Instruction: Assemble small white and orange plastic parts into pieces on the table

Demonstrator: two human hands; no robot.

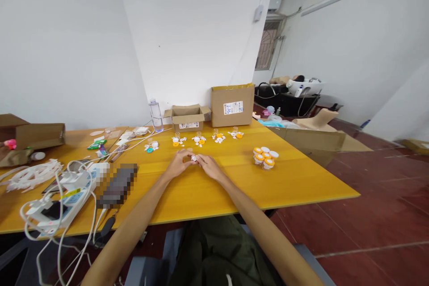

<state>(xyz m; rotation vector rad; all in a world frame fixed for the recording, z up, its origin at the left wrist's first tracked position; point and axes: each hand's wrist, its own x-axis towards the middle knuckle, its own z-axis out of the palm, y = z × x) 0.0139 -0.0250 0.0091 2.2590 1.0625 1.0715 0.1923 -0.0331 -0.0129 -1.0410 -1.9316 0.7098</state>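
Observation:
My left hand [177, 164] and my right hand [208, 166] meet over the middle of the yellow table [208, 192]. Together they pinch a small white part [193, 158] between the fingertips. Beyond the hands lies a row of small white and orange part groups [198, 140], with one teal and white group [151, 146] at its left end. To the right stands a cluster of small orange and white capped jars [265, 157].
A small open cardboard box [187, 118], a taller box [232, 105] and a clear water bottle [155, 115] stand at the table's far edge. White cables, chargers and a power strip [63, 196] crowd the left side. Another flattened box [315, 140] lies off the right edge.

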